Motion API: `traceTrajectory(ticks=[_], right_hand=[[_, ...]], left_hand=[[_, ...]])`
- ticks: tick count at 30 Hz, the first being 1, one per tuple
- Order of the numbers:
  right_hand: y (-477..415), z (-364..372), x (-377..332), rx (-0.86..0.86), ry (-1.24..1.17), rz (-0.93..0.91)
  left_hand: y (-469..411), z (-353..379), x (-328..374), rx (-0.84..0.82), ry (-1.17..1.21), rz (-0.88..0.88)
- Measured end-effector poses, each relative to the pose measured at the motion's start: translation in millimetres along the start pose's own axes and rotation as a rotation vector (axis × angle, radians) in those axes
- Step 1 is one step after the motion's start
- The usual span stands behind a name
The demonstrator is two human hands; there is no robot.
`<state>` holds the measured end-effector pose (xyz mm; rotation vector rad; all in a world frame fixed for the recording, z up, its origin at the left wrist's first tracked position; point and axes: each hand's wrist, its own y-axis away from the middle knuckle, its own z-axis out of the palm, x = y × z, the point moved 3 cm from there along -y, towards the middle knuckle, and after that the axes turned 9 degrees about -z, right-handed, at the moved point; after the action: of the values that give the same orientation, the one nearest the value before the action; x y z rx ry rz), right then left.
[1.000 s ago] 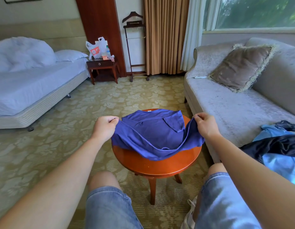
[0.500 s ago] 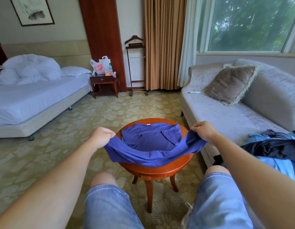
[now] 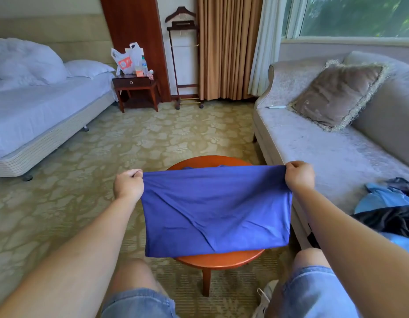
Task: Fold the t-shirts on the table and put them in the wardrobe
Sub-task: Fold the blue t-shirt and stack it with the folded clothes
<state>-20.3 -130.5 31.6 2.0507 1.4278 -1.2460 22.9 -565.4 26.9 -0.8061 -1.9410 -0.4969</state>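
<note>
A blue t-shirt lies doubled over on the small round wooden table, covering most of its top. My left hand grips the shirt's far left corner and my right hand grips the far right corner, stretching the upper edge taut between them above the table. The shirt's near fold hangs slightly over the table's left front edge. The layer underneath is hidden.
A heap of light blue and black clothes lies on the grey sofa at my right, with a cushion further back. A bed, a nightstand and a valet stand stand beyond the carpet.
Both hands have carried the shirt's near edge up and away over the rest of the shirt, folding it in half; the collar and sleeves seen before are now covered.
</note>
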Motion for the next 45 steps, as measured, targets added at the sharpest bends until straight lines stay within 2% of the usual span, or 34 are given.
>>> traceTrajectory(ticks=[7, 15, 23, 28, 30, 33, 35, 40, 42, 45], right_hand=[[-78.5, 65.0, -3.6, 0.005, 0.047, -0.033], [-141.7, 137.2, 16.1, -0.055, 0.085, -0.02], [-159.9, 188.6, 49.8, -0.173, 0.223, -0.028], [-157.6, 197.1, 62.1, -0.181, 0.189, 0.02], [-154.2, 199.2, 64.8, -0.218, 0.167, 0.026], [-136.9, 197.7, 58.8, -0.294, 0.258, -0.039], [-120.1, 199.2, 51.1, -0.329, 0.241, -0.133], [-57.2, 204.1, 42.0, -0.479, 0.31, -0.205], [-27.4, 203.7, 41.9, -0.557, 0.406, -0.221], [10.6, 196.4, 51.1, -0.633, 0.535, -0.213]], left_hand=[[-72.8, 65.3, 12.3, 0.022, 0.116, -0.096], [-147.0, 123.5, -0.6, 0.008, -0.019, -0.136], [-180.1, 170.7, -39.8, -0.059, -0.016, -0.31], [-182.8, 182.3, -54.8, -0.035, 0.015, -0.346], [-181.8, 183.8, -58.9, -0.055, -0.097, -0.306], [-167.8, 184.5, -56.4, -0.129, -0.447, -0.125], [-150.7, 184.6, -49.9, -0.162, -0.546, -0.011], [-85.6, 186.3, -48.1, -0.287, -0.698, 0.212], [-58.9, 182.0, -57.8, -0.341, -0.81, 0.246], [-26.8, 168.7, -79.8, -0.431, -0.952, 0.205]])
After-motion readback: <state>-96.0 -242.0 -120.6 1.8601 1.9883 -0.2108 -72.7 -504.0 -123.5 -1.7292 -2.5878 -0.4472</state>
